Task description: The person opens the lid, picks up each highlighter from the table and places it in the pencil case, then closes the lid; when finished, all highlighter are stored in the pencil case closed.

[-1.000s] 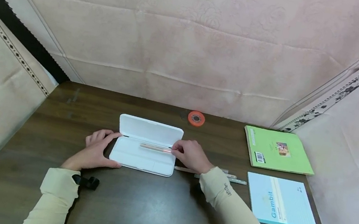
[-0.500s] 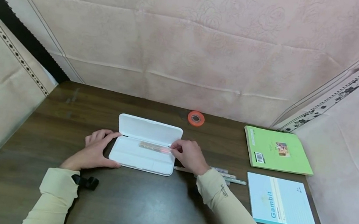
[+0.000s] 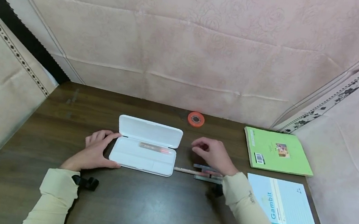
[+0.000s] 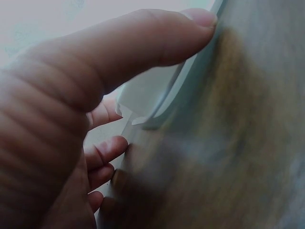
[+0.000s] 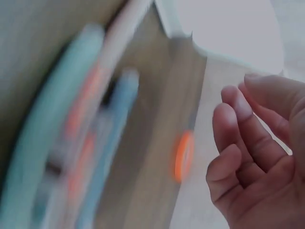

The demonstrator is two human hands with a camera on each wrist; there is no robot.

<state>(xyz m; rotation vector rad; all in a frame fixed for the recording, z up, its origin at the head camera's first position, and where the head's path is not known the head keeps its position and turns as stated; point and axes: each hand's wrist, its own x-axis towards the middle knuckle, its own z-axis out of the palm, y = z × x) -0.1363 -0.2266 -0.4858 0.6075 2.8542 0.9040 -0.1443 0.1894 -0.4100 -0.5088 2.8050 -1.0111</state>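
Head view: white rectangular plastic case (image 3: 132, 154) is on the brown wood tabletop (image 3: 144, 214), open, white hinged lid (image 3: 150, 131) raised along the far side. Contents of the base: one slim translucent pen with a pinkish-red end (image 3: 154, 147), lying lengthwise in the far half, roughly parallel to the hinge, red end toward the right wall. Can't tell how deep the base is.

State of my hands: left hand (image 3: 99, 150) is spread across the case's left end, thumb at the near-left corner, index by the hinge corner. Left wrist view has the thumb along the near edge. Right hand (image 3: 213, 154) is off the case's right side, above the tabletop, fingers loosely curled; right wrist view shows thumb close to the index, can't tell if the tips touch.

Outside the case, to its right and partly hidden by my sleeve: slim pinkish pen (image 3: 188, 171), left end at the case's near-right corner, plus a blue-grey pen (image 3: 204, 167) and a pale teal pen (image 3: 203, 178) alongside. Right wrist view of that bunch is blurred.

Further out: orange-red ring (image 3: 196, 119) beyond the case, green book (image 3: 277, 152) and light-blue "Gambit" notebook (image 3: 300, 205) at far right.
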